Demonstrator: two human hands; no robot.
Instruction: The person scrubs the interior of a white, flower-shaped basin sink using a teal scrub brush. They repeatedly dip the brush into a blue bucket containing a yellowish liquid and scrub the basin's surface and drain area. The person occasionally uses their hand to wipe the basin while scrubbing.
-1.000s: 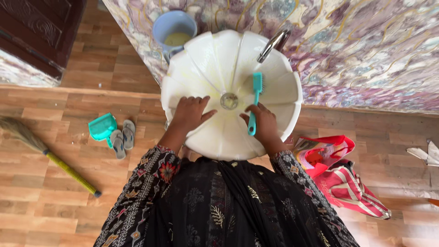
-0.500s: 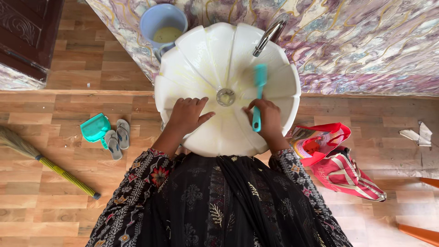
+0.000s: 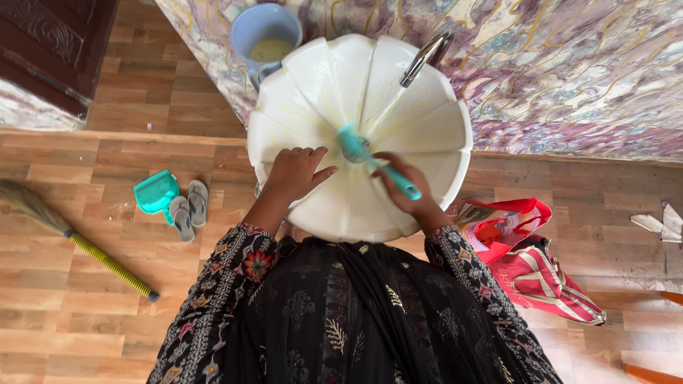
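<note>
A white fluted basin (image 3: 427, 124) with a chrome tap (image 3: 425, 58) fills the upper middle of the head view. My right hand (image 3: 405, 183) grips the handle of a teal scrub brush (image 3: 370, 158), whose blurred head lies over the drain at the basin's centre. My left hand (image 3: 295, 173) rests flat on the basin's near left inner wall, fingers spread, holding nothing. Yellowish streaks show on the basin's left segments. My dark patterned sleeves and black garment fill the lower frame.
A light blue bucket (image 3: 265, 35) with yellowish liquid stands behind the basin. On the wood floor lie a teal dustpan (image 3: 156, 191), grey sandals (image 3: 190, 208), a broom (image 3: 78, 238) at left, and a red striped bag (image 3: 530, 263) at right. A patterned wall (image 3: 569, 71) runs behind.
The brush has swung left, from the basin's right inner wall to the drain at the centre. My left hand has stayed in place.
</note>
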